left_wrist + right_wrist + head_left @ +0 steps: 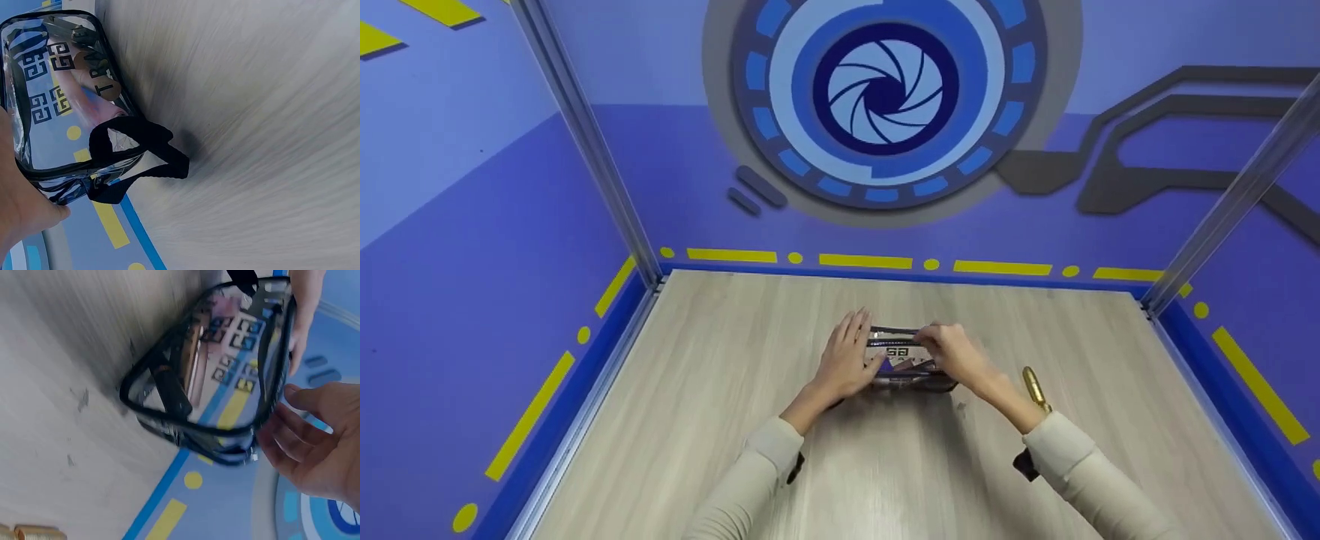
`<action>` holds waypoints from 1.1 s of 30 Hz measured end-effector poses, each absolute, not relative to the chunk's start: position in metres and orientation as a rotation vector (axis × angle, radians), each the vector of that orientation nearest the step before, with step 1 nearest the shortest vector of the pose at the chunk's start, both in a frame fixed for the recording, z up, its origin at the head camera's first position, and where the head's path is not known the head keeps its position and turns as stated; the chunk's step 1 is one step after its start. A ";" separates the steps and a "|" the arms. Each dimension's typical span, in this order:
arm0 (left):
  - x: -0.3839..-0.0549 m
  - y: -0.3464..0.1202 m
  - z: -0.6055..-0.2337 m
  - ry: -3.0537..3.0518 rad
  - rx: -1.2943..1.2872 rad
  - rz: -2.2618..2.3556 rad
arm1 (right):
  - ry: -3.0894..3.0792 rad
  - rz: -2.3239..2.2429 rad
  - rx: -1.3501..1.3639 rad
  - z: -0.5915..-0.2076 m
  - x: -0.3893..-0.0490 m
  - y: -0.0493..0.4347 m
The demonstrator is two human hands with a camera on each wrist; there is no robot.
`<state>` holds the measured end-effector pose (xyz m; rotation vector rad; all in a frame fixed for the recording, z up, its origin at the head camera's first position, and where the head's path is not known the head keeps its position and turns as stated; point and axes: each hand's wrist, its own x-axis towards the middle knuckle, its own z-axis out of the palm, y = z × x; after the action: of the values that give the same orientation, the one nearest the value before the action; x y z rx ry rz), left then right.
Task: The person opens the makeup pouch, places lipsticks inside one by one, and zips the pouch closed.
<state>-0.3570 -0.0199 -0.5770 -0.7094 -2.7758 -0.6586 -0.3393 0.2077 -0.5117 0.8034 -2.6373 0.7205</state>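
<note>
A clear cosmetic bag [901, 361] with black piping and printed lettering stands on the table. Through its plastic show a dark tube [171, 391], a shiny brown-gold tube [194, 363] and something pink. My left hand [846, 361] holds the bag's left end, its fingers long over the top and the thumb at the front. At the upper right edge, by the zipper, my right hand [958, 358] pinches with curled fingers; the zipper pull itself is hidden. A black strap loop [169, 154] sticks out from the left end.
A gold, bullet-shaped tube [1033, 386] lies on the table right of the bag, beside the right wrist. Pale wood tabletop [720, 360] surrounds the bag. Blue printed walls [675, 172] with metal posts [592, 165] enclose the back and sides.
</note>
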 end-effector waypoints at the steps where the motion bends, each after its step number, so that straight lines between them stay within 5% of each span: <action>1: -0.357 -0.020 -0.577 -2.782 -0.707 -0.657 | -2.618 0.727 0.763 -0.510 -0.341 0.214; 16: -0.358 -0.020 -0.578 -2.798 -0.688 -0.665 | -3.210 0.597 0.150 -0.541 -0.342 0.350; 33: -0.358 -0.020 -0.578 -2.764 -0.719 -0.679 | -3.259 0.842 -0.128 -0.585 -0.337 0.380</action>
<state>-0.3578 -0.0198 -0.5782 -0.7188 -2.7637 -0.6785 -0.3370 0.3795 -0.5849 -0.1279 -3.2587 0.8423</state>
